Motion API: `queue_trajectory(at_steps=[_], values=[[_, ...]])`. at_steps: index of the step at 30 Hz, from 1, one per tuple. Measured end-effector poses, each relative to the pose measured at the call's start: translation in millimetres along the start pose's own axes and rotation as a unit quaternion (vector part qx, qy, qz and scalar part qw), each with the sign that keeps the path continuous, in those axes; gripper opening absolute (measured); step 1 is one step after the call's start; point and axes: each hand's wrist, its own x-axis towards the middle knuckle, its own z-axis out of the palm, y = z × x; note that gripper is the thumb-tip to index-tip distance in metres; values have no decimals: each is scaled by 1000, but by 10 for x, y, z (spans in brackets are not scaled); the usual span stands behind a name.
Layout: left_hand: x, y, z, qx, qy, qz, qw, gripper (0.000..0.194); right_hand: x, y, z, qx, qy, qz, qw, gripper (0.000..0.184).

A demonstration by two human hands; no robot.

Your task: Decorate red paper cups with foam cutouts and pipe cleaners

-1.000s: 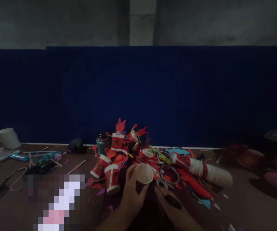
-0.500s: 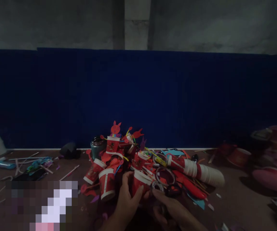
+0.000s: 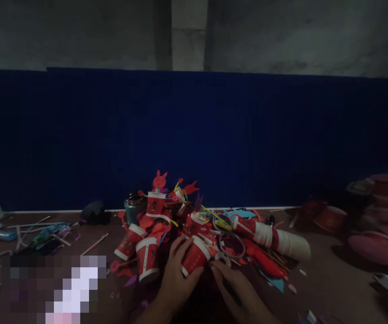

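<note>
While the left hand point(image 3: 180, 270) wraps half-curled fingers round a tilted paper cup point(image 3: 196, 256) beside the heaped cups point(image 3: 147, 260), the right hand point(image 3: 232, 282) bunches near its rim, any grip too dark to tell, so I judge this steadying work, the next move needing an even hold.

Paper cups point(image 3: 197, 256) and cut-outs point(image 3: 159, 182) littering the table point(image 3: 318, 285) suggest a craft workspace.

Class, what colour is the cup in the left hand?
The cup is mostly red, best seen in the head view.
</note>
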Motion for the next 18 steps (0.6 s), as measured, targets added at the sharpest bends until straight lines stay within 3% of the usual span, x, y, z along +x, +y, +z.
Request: queue_trajectory(at_steps=[3, 6, 8, 10, 12, 14, 18], values=[[-25, 28, 22, -38, 30, 0, 999, 74, 85, -19, 61, 104, -33, 115, 987, 37], [-43, 56, 36, -93, 42, -20, 995, 71, 138, -65, 71, 179, -67, 189, 963, 40], [-48, 60, 33, -102, 44, -16, 994, 67, 135, -97, 40, 263, -103, 243, 928, 43], [-49, 49, 25, -104, 48, -13, 993, 64, 116, -117, 0, 344, -174, 293, 875, 53], [-49, 29, 21, -110, 54, -20, 992, 63, 103, -121, -24, 371, -226, 302, 848, 59], [-52, 7, 22, -114, 58, -25, 992, 62, 107, -113, -18, 362, -207, 288, 862, 56], [-66, -17, 32, -100, 47, -26, 994, 59, 128, -83, 39, 255, -123, 251, 926, 31]])
